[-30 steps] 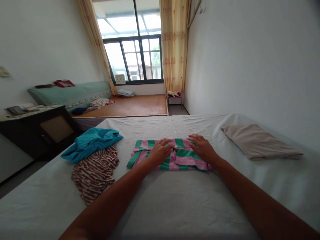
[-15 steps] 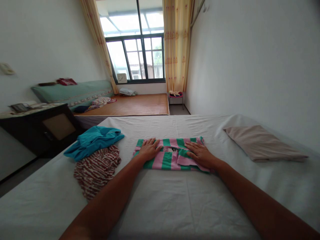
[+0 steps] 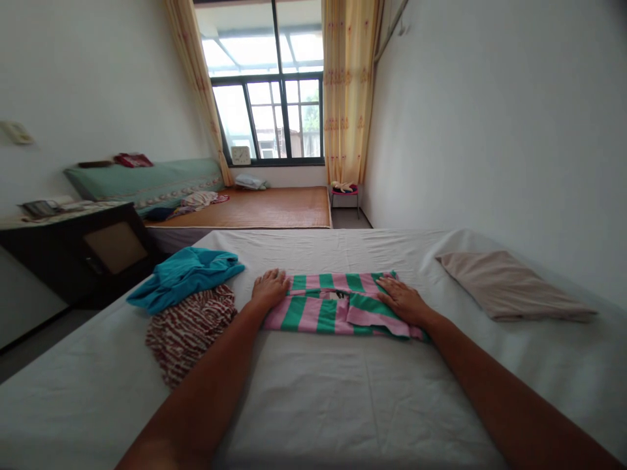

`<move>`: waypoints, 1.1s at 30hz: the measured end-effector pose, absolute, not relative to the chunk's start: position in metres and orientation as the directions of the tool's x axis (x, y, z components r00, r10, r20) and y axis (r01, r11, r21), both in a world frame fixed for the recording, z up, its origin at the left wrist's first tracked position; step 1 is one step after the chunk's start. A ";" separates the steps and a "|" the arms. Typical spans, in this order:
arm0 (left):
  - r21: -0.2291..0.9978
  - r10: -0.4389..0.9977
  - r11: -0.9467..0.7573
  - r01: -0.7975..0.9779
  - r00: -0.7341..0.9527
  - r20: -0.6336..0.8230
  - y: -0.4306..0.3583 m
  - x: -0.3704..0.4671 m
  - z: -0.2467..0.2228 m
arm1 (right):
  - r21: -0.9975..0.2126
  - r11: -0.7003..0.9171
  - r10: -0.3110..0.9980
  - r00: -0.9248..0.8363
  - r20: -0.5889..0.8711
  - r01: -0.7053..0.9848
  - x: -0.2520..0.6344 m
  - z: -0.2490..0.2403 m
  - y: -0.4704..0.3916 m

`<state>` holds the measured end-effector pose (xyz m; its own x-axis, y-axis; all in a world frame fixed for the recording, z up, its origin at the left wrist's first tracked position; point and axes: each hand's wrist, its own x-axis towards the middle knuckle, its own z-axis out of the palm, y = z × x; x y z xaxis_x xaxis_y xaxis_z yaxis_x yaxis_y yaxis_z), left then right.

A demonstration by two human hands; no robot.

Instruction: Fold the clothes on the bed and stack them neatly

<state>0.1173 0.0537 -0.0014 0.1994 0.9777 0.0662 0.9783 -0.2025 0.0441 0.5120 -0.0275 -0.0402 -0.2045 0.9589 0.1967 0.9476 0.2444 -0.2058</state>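
A pink-and-green striped shirt (image 3: 327,313) lies folded into a wide flat bundle on the white sheet (image 3: 313,398). Its collar opening and a small label show near the middle. My left hand (image 3: 270,288) rests flat on the shirt's left end, fingers stretched out. Over the right end lies my right hand (image 3: 404,300), also flat, its fingers pointing inward and away from me. Neither hand grasps the cloth; both palms hide part of the shirt's ends.
To the left are a crumpled blue garment (image 3: 189,277) and a brown-and-white patterned garment (image 3: 193,333). A folded beige cloth (image 3: 512,284) lies at the right. Beyond the sheet stand a second bed (image 3: 279,205), a dark cabinet (image 3: 105,251) and a small stool (image 3: 345,190).
My left hand has slid left across the shirt to its end. My right hand has shifted slightly right. The shirt stays folded in place.
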 end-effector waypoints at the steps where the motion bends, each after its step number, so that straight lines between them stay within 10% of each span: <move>1: 0.031 0.979 -0.196 0.980 0.194 0.064 0.053 0.114 0.000 | -0.202 0.243 0.960 -0.205 0.193 0.949 0.513 -0.040 -0.027; 10: -0.045 0.973 -0.212 0.976 0.216 0.088 0.045 0.106 0.019 | -0.209 0.259 0.956 -0.219 0.197 0.943 0.517 -0.037 -0.028; 23: 0.141 0.978 -0.179 0.974 0.191 -0.079 0.056 0.097 0.031 | -0.228 0.290 0.942 -0.235 0.241 0.929 0.519 -0.038 -0.028; 33: 0.326 0.952 -0.306 0.895 0.299 0.073 0.054 0.107 0.019 | -0.260 0.375 0.901 -0.283 0.331 0.890 0.518 -0.038 -0.031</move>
